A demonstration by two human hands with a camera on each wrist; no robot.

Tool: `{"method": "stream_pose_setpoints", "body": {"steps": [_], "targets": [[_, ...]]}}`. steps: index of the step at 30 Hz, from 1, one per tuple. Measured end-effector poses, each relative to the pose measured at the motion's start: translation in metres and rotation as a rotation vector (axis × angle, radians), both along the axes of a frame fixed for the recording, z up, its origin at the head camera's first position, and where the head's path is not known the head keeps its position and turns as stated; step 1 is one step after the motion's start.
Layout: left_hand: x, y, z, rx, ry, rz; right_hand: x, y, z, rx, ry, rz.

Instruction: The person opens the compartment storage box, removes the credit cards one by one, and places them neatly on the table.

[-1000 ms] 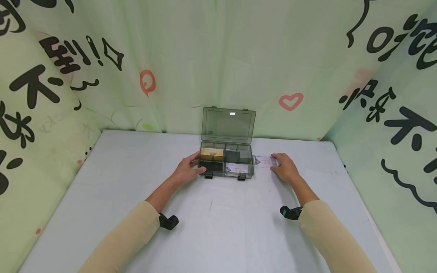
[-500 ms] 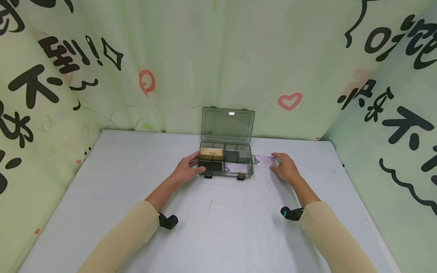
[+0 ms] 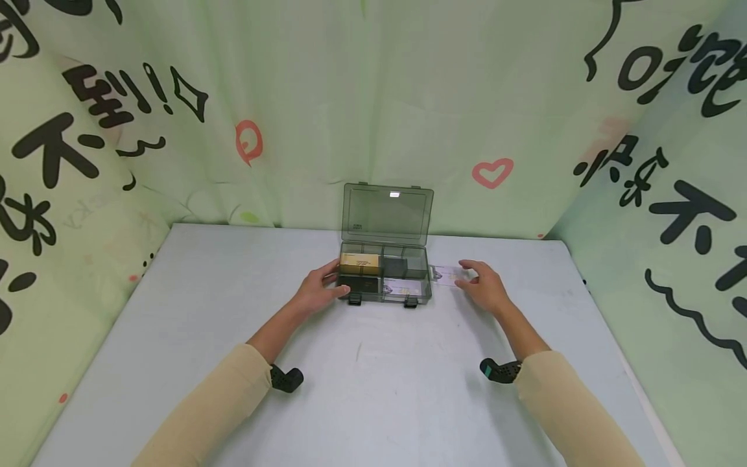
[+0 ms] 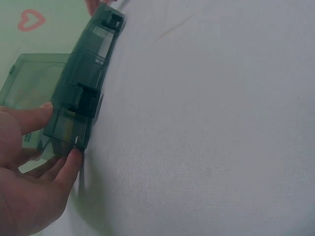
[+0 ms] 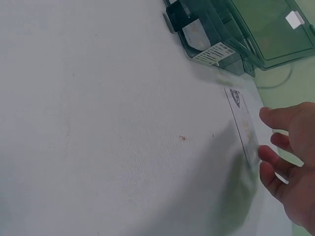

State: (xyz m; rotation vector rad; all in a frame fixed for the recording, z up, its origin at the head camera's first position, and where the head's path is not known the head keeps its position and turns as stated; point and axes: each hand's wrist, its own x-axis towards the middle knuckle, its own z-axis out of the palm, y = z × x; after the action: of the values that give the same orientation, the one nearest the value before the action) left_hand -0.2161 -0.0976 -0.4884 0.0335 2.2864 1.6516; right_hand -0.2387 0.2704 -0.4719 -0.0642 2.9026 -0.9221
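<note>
A dark translucent compartment box stands at the table's back with its lid raised. Its compartments hold a yellow box, a black item, a dark grey item and a purple-white card. My left hand grips the left end, thumb at the front rim and fingers round the side. Just right of the box, another purple-white card lies flat. Over its right end hovers my right hand, fingers slightly bent and spread, holding nothing.
The white table is edged at the back and sides by a pale green curtain with black lettering and red drawings. A barcode label shows on the box's right end. Dark wrist devices sit at both sleeves.
My right hand has shifted slightly left, covering more of the loose card's right end. My left hand keeps its grip, and the box stays in place; the view has drifted slightly.
</note>
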Motion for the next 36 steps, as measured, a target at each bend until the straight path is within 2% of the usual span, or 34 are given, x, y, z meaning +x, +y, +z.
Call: {"method": "stream_pose_setpoints", "body": {"steps": [14, 21, 36], "targets": [[0.001, -0.001, 0.000, -0.013, 0.015, -0.004, 0.008, -0.010, 0.005, -0.054, -0.044, -0.013], [0.000, -0.001, -0.001, -0.007, 0.007, -0.001, 0.011, -0.016, 0.007, -0.088, -0.014, 0.018], [0.002, -0.001, 0.001, -0.004, 0.025, -0.012, 0.016, -0.032, 0.009, -0.148, -0.019, 0.066]]}}
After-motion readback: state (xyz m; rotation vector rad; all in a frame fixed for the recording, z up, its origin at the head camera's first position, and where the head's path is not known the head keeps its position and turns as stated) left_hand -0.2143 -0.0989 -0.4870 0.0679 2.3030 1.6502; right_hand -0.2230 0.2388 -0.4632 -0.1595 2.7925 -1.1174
